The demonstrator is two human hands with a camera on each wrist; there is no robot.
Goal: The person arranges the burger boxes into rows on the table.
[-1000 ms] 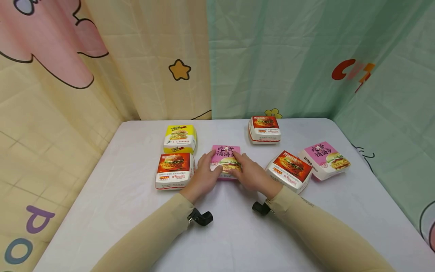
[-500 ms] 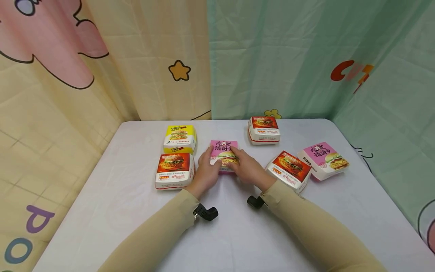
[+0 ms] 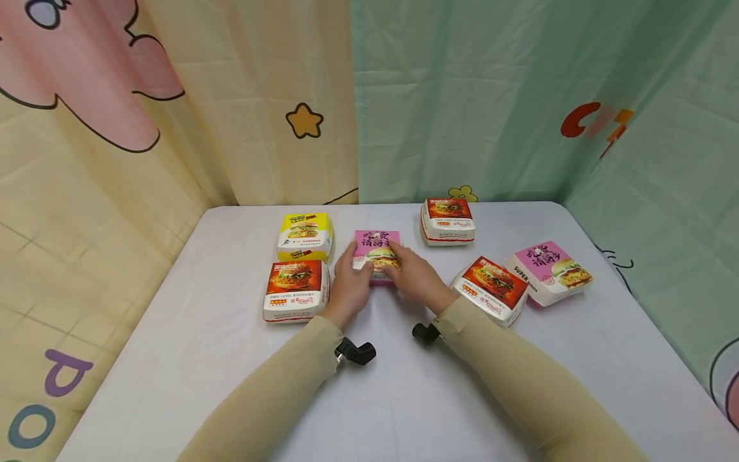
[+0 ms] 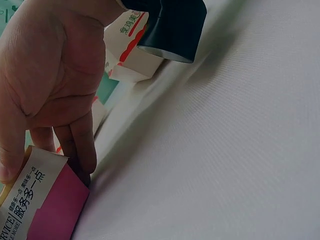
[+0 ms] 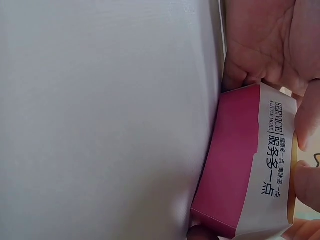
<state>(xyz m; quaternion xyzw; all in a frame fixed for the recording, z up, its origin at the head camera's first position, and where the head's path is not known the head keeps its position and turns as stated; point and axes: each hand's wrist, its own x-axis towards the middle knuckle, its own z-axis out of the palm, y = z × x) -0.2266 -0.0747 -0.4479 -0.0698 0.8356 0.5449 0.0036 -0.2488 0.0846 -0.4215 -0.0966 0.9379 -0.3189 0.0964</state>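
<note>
A pink and white burger box (image 3: pixel 376 240) is in the middle of the table, with its printed lid facing up. My left hand (image 3: pixel 349 286) grips its left side, thumb on the near part of the lid. From the opposite side my right hand (image 3: pixel 420 280) holds the same box, its thumb also on top. In the left wrist view the box's pink lower side (image 4: pixel 59 205) is close to the cloth; the right wrist view shows its lettered front (image 5: pixel 265 165) between both hands. Whether its base touches the cloth, I cannot tell.
Left of my hands a red and white burger box (image 3: pixel 294 290) sits in front of a yellow one (image 3: pixel 306 235). At the back stands another red and white box (image 3: pixel 448 221). On the right, a tilted red and white box (image 3: pixel 492 290) adjoins a second pink box (image 3: pixel 550 272).
Both hands have moved the pink burger box away from me and slightly left, in small steps. The other boxes stay where they were.
</note>
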